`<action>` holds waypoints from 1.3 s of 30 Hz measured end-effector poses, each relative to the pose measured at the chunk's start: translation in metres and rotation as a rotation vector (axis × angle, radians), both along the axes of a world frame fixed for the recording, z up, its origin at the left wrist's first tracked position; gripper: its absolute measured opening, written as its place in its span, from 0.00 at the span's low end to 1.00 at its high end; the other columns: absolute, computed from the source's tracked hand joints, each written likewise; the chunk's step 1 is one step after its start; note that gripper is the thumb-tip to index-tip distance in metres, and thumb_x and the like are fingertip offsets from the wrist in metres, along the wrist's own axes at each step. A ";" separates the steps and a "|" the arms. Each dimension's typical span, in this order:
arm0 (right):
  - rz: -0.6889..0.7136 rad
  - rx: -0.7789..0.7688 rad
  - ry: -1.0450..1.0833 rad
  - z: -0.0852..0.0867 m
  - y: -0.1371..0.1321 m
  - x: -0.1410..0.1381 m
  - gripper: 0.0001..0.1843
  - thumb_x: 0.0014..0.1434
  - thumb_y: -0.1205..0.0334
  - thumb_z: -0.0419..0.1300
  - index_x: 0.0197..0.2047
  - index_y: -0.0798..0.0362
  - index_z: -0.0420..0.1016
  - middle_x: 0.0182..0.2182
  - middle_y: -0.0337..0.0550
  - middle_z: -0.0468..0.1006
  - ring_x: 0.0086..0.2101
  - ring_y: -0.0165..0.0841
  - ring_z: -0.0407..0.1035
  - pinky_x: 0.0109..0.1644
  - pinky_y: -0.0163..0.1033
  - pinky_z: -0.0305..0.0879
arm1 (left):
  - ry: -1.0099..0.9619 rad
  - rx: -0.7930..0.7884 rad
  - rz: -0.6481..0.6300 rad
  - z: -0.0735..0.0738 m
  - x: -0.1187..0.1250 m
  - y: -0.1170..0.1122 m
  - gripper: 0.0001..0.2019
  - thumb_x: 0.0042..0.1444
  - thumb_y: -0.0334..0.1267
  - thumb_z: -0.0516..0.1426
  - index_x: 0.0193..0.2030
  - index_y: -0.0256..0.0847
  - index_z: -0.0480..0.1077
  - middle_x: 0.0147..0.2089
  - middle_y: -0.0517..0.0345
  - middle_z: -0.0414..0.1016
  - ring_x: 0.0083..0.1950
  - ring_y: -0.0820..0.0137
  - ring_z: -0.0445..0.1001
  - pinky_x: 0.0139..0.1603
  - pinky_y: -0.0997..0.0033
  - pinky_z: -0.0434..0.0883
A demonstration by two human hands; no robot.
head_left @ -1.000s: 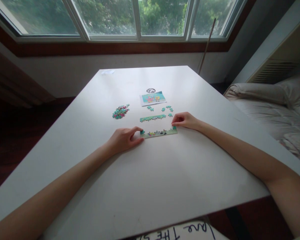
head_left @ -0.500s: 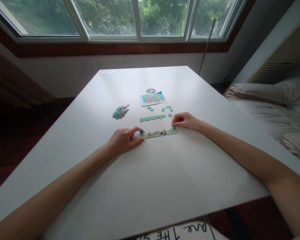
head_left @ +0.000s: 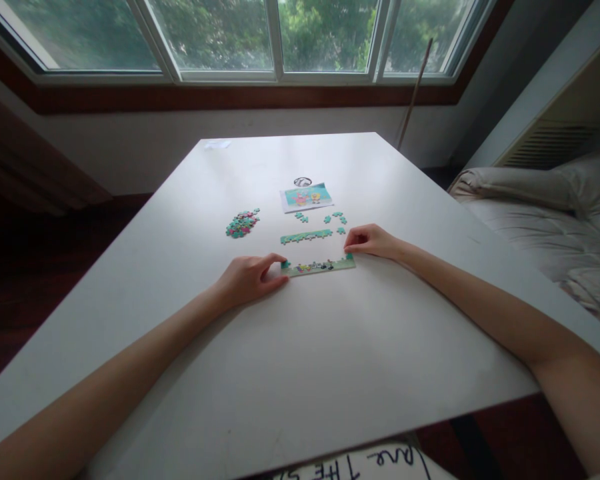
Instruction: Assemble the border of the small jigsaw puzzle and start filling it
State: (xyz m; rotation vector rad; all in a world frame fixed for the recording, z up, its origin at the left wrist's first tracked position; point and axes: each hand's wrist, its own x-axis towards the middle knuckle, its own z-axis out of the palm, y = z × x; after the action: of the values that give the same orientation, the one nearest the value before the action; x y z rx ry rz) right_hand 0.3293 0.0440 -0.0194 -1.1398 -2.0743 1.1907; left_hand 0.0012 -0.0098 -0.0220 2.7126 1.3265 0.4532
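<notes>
A joined strip of puzzle pieces [head_left: 319, 266] lies on the white table [head_left: 300, 347]. My left hand [head_left: 247, 279] pinches the strip's left end, fingers closed on it. My right hand [head_left: 370, 240] rests at the strip's right end, fingers curled and pinched on a small teal piece at the corner. A second teal strip [head_left: 306, 236] lies just beyond, untouched. Loose teal pieces [head_left: 330, 217] sit behind that strip.
A heap of loose puzzle pieces [head_left: 242, 223] lies to the left. A reference picture [head_left: 306, 197] and a small round object [head_left: 303, 181] sit farther back. A padded seat [head_left: 545, 213] stands to the right of the table, and windows run along the back wall.
</notes>
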 end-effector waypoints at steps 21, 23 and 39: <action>-0.005 -0.002 -0.005 0.002 0.000 -0.001 0.16 0.44 0.52 0.65 0.27 0.58 0.73 0.20 0.36 0.69 0.23 0.25 0.58 0.27 0.33 0.53 | 0.006 -0.004 -0.004 0.001 0.001 0.000 0.19 0.56 0.51 0.52 0.47 0.41 0.71 0.21 0.66 0.65 0.20 0.77 0.62 0.26 0.78 0.56; -0.006 -0.003 -0.008 0.002 -0.001 -0.001 0.16 0.44 0.52 0.65 0.27 0.58 0.73 0.20 0.36 0.68 0.23 0.25 0.58 0.27 0.33 0.52 | 0.005 -0.009 -0.005 0.001 0.001 0.000 0.19 0.56 0.51 0.52 0.47 0.41 0.71 0.21 0.66 0.65 0.20 0.77 0.62 0.26 0.78 0.57; -0.147 -0.210 0.250 0.005 0.003 0.004 0.15 0.39 0.55 0.69 0.27 0.56 0.73 0.22 0.34 0.70 0.24 0.25 0.60 0.29 0.33 0.53 | 0.006 0.017 -0.007 0.000 0.000 0.000 0.19 0.56 0.51 0.52 0.47 0.41 0.71 0.20 0.66 0.64 0.20 0.78 0.62 0.26 0.79 0.56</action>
State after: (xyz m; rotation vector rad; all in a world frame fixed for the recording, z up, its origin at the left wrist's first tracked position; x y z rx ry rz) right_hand 0.3334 0.0471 -0.0144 -1.1484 -1.6827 1.4239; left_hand 0.0016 -0.0101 -0.0218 2.7342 1.3201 0.4580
